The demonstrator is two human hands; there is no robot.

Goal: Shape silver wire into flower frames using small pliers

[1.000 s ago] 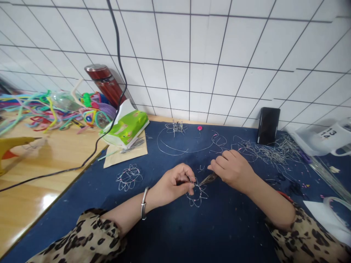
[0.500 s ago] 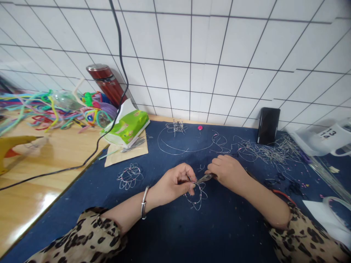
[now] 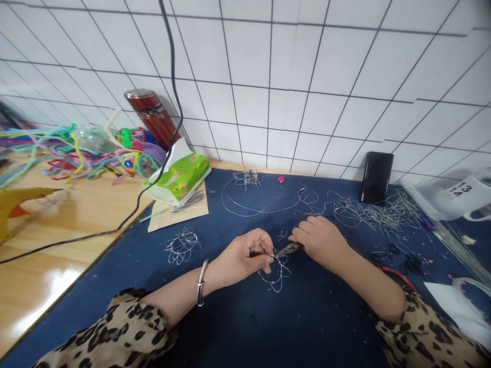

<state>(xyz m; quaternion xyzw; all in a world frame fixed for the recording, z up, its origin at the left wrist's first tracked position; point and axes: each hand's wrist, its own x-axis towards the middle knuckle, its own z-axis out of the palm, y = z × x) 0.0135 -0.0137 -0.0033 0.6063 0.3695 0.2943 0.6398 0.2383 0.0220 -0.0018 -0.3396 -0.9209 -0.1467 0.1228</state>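
Note:
My left hand (image 3: 253, 253) pinches a looped silver wire ring with small pink beads (image 3: 283, 273) between thumb and fingers. The ring hangs below my fingertips, just above the dark blue mat. My right hand (image 3: 318, 240) is wrapped around a pair of pliers (image 3: 288, 249), whose handles are mostly hidden in the palm. The tips of the pliers meet the wire right at my left fingertips; whether the jaws are closed on it I cannot tell. A similar looped wire piece (image 3: 183, 246) lies on the mat to the left of my left hand.
Behind my hands lie a small wire frame (image 3: 251, 177), a pink bead-like piece (image 3: 281, 179) and a tangle of wires (image 3: 383, 212). A phone (image 3: 377, 177) leans on the wall. Left are a tissue pack (image 3: 184, 176), a red flask (image 3: 153, 117), pipe cleaners and a yellow glue gun (image 3: 23, 204).
The view has shifted very slightly. Both hands keep almost the same pose, with the plier tips still at the wire.

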